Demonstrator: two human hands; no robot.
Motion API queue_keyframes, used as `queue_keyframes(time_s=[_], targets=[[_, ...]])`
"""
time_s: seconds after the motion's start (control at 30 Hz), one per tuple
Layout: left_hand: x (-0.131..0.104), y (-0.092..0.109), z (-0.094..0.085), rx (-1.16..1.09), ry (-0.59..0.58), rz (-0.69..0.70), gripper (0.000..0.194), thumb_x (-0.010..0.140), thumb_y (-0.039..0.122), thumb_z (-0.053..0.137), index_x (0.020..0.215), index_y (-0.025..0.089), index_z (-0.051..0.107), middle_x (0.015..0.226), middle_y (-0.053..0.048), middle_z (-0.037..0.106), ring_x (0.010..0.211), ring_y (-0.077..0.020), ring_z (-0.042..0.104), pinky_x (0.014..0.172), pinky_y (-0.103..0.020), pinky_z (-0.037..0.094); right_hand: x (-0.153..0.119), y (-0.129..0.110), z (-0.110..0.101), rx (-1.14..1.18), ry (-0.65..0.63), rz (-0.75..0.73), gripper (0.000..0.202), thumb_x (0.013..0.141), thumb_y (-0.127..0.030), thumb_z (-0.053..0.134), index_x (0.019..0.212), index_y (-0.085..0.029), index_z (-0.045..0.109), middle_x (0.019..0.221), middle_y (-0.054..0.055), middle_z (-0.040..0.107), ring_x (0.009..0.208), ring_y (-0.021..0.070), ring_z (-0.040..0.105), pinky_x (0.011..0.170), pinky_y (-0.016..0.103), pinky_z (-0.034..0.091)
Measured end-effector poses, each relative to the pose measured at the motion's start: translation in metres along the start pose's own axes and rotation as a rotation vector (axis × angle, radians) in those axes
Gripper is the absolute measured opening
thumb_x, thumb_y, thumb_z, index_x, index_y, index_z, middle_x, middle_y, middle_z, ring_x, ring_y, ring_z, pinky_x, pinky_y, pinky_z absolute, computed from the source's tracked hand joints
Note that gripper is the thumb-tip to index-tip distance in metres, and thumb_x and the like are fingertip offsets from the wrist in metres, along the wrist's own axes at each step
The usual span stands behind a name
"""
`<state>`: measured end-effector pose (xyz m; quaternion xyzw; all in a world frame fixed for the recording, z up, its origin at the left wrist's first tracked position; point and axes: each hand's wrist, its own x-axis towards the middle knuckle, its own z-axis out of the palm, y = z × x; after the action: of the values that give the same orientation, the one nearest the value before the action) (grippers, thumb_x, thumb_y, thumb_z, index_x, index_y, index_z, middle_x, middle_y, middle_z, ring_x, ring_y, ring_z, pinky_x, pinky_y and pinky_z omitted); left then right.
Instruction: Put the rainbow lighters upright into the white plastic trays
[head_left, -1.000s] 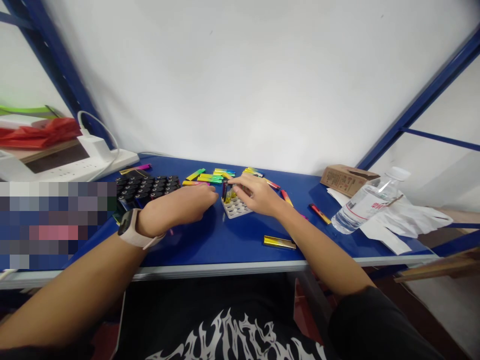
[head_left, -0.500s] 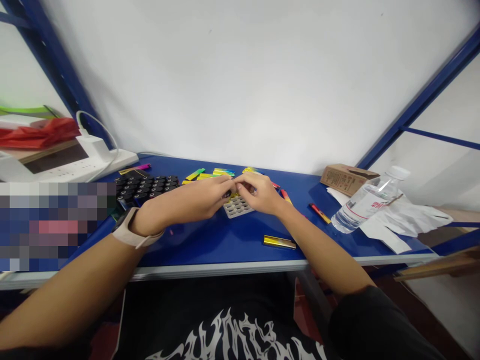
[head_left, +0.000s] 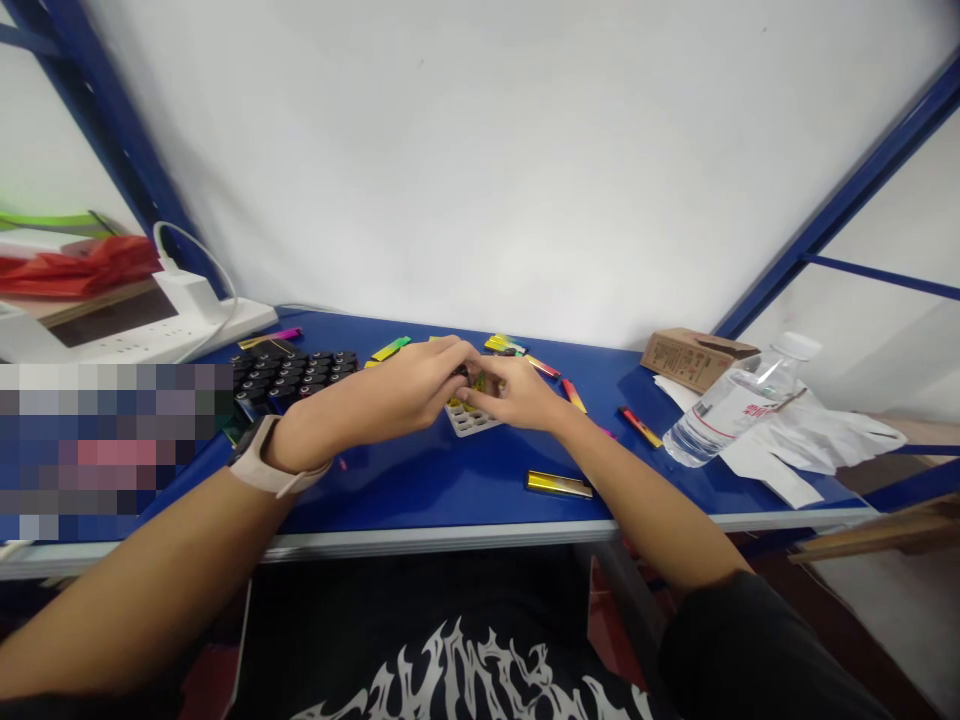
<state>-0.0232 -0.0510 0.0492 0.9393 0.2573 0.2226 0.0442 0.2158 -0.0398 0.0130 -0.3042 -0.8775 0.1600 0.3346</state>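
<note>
the left hand and the right hand meet over the small white grid tray, which lies flat on the blue table near its middle. the fingertips of both hands pinch one small dark piece between them, just above the far edge of the tray (too small and too covered to name more exactly). the left hand is curled, thumb and forefinger closed on the piece; the right hand is likewise closed on it from the other side. some cells of the tray hold yellowish bits, partly hidden by the fingers.

the left wrist carries a pale watch. to the left of the hands lies a black tray of round caps, with a pink stick behind it. coloured sticks lie scattered along the far side of the table, behind and beside the hands; a red and yellow stick lies to the right, and a gold stick lies alone near the front edge, well apart from the tray.

at the right end of the table a clear water bottle lies on its side on white paper, next to a brown cardboard box. at the far left a white power strip sits with a plug and a cable
</note>
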Motion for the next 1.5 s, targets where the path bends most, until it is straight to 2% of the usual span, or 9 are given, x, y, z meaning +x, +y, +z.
queue_keyframes(time_s=[0.27,0.5,0.63,0.77,0.93,1.07,1.2,1.33,1.5], targets=[[-0.001,0.001,0.000,0.038,0.001,-0.040,0.030,0.112,0.023,0.041,0.136,0.020,0.060,0.127,-0.015,0.072,0.118,-0.0301,0.072,0.102,-0.046,0.059,0.002,0.004,0.000,-0.065,0.009,-0.012,0.014,0.103,-0.037,0.062,0.103,-0.023,0.058,0.082,0.000,0.067,0.069,0.0181,0.056,0.066,0.033,0.044],[-0.002,0.009,-0.005,0.254,0.028,-0.128,0.043,0.115,0.032,0.040,0.151,0.015,0.056,0.138,-0.020,0.063,0.114,-0.0348,0.074,0.096,-0.050,0.064,0.003,0.000,-0.002,-0.048,0.103,0.059,0.020,0.110,-0.040,0.051,0.097,-0.028,0.041,0.081,-0.001,0.062,0.070,0.0194,0.056,0.065,0.033,0.043],[-0.003,0.004,-0.001,0.301,-0.002,-0.121,0.049,0.114,0.032,0.040,0.156,0.012,0.055,0.150,-0.024,0.061,0.134,-0.0405,0.069,0.109,-0.057,0.062,0.002,-0.002,-0.001,0.072,0.108,0.120,0.016,0.115,-0.041,0.043,0.109,-0.027,0.044,0.080,-0.002,0.060,0.071,0.0198,0.060,0.068,0.034,0.045],[-0.008,-0.009,0.007,0.312,-0.135,-0.116,0.061,0.110,0.031,0.049,0.168,0.014,0.047,0.167,-0.026,0.056,0.148,-0.0435,0.063,0.121,-0.060,0.054,0.002,-0.001,-0.003,0.041,0.191,0.111,0.021,0.114,-0.045,0.046,0.112,-0.025,0.051,0.081,-0.002,0.058,0.073,0.0198,0.058,0.070,0.034,0.044],[-0.013,-0.017,0.013,0.253,-0.218,-0.161,0.076,0.112,0.037,0.050,0.182,0.020,0.028,0.177,-0.023,0.050,0.150,-0.0403,0.064,0.121,-0.051,0.053,0.004,0.002,-0.005,0.023,0.231,0.216,0.046,0.114,-0.064,0.048,0.089,-0.026,0.052,0.075,-0.002,0.058,0.071,0.0192,0.056,0.070,0.034,0.043],[-0.013,-0.016,0.011,0.232,-0.200,-0.113,0.073,0.112,0.036,0.049,0.182,0.019,0.031,0.177,-0.023,0.051,0.152,-0.0393,0.063,0.123,-0.051,0.052,0.005,0.003,-0.005,0.101,0.269,0.259,0.069,0.112,-0.081,0.037,0.073,-0.026,0.048,0.070,0.000,0.055,0.070,0.0191,0.054,0.071,0.035,0.044],[-0.012,-0.015,0.010,0.261,-0.205,-0.072,0.065,0.113,0.032,0.048,0.177,0.024,0.041,0.172,-0.021,0.057,0.145,-0.0382,0.068,0.118,-0.052,0.055,0.006,0.004,-0.005,0.209,0.312,0.371,0.074,0.107,-0.089,0.038,0.068,-0.026,0.043,0.064,-0.001,0.047,0.064,0.0177,0.049,0.063,0.032,0.040],[-0.012,-0.014,0.010,0.282,-0.211,-0.075,0.059,0.114,0.032,0.047,0.172,0.026,0.049,0.170,-0.020,0.058,0.135,-0.0367,0.074,0.113,-0.051,0.058,0.007,0.010,-0.005,0.280,0.326,0.437,0.071,0.107,-0.085,0.037,0.067,-0.027,0.040,0.062,-0.001,0.043,0.060,0.0164,0.042,0.058,0.030,0.035],[-0.011,-0.011,0.007,0.236,-0.236,-0.107,0.068,0.113,0.033,0.047,0.179,0.024,0.037,0.173,-0.022,0.055,0.140,-0.0394,0.072,0.113,-0.053,0.058,0.006,0.014,-0.007,0.255,0.316,0.424,0.057,0.110,-0.067,0.034,0.068,-0.028,0.038,0.062,-0.001,0.041,0.058,0.0163,0.037,0.056,0.031,0.031]])
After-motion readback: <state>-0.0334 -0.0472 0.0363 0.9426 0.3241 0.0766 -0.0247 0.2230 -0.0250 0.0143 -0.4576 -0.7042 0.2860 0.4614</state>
